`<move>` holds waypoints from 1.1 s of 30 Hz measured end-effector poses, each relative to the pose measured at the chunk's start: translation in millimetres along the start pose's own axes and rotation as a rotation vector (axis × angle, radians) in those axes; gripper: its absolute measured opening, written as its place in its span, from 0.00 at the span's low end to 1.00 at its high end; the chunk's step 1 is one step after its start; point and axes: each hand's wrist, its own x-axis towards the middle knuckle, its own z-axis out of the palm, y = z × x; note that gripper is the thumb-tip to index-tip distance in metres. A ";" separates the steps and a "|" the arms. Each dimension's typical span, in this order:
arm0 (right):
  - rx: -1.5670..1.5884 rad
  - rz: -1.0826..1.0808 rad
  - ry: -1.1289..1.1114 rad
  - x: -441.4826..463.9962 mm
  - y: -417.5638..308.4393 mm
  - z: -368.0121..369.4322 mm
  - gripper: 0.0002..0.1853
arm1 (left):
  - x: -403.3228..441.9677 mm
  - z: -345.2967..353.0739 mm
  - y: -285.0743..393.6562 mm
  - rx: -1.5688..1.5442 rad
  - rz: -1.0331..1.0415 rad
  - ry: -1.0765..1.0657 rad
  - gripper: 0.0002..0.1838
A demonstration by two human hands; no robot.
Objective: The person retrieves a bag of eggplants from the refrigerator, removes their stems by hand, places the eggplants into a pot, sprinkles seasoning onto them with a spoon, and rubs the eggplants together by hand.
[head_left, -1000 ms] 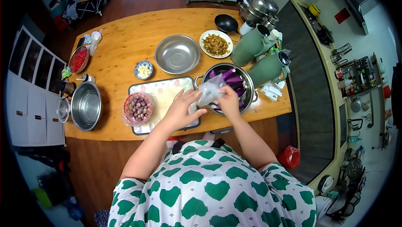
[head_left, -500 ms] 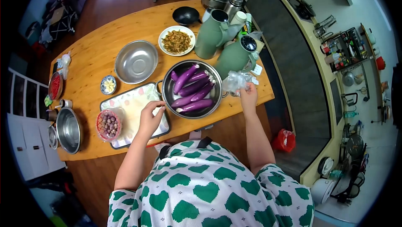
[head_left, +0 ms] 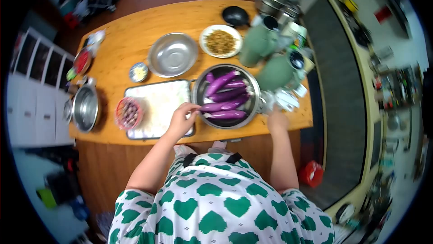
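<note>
Purple eggplants (head_left: pixel 228 95) lie in a two-handled metal pot (head_left: pixel 201 117) near the table's front edge. My left hand (head_left: pixel 182 118) is at the pot's left rim, its bent fingers closed over the edge close to the eggplant ends. On the right, my right hand (head_left: pixel 278 121) is blurred by motion beside the pot's right handle. Its fingers are closed on a clear, crumpled plastic bag (head_left: pixel 268 101). Some white pieces (head_left: pixel 287 100), too blurred to name, lie just beyond that hand.
Two green jugs (head_left: pixel 276 72) stand behind the pot. A plate of chopped food (head_left: pixel 220 41) and an empty metal bowl (head_left: pixel 173 54) are at the back. Leftward are a tray (head_left: pixel 162 109), a red-rimmed basket of small round purplish items (head_left: pixel 129 112), and a small bowl of pale pieces (head_left: pixel 138 72).
My view has shifted, so the table sits further right and higher. My left hand has come to the pot's rim. My right hand has lowered, and white pieces now show beside the bag.
</note>
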 end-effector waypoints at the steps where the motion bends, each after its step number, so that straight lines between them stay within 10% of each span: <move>1: -0.042 -0.005 0.001 -12.2 -19.0 -26.9 0.22 | -7.2 -5.6 -9.8 0.019 -0.060 0.003 0.11; 7: 0.566 -0.553 0.068 -50.7 -129.5 -42.3 0.09 | -56.7 -50.9 -33.1 0.032 -0.171 0.160 0.10; 14: 0.497 -0.943 -0.254 -139.0 -303.4 2.6 0.08 | -122.4 -141.2 -73.4 -0.033 -0.159 0.454 0.09; 21: 0.198 -1.305 -0.063 -209.0 -488.7 38.2 0.11 | -204.4 -280.7 -145.6 -0.124 -0.241 0.633 0.09; 33: 0.597 -0.929 -0.184 -158.2 -840.8 156.2 0.14 | -236.5 -524.1 -289.3 0.432 -0.268 0.773 0.10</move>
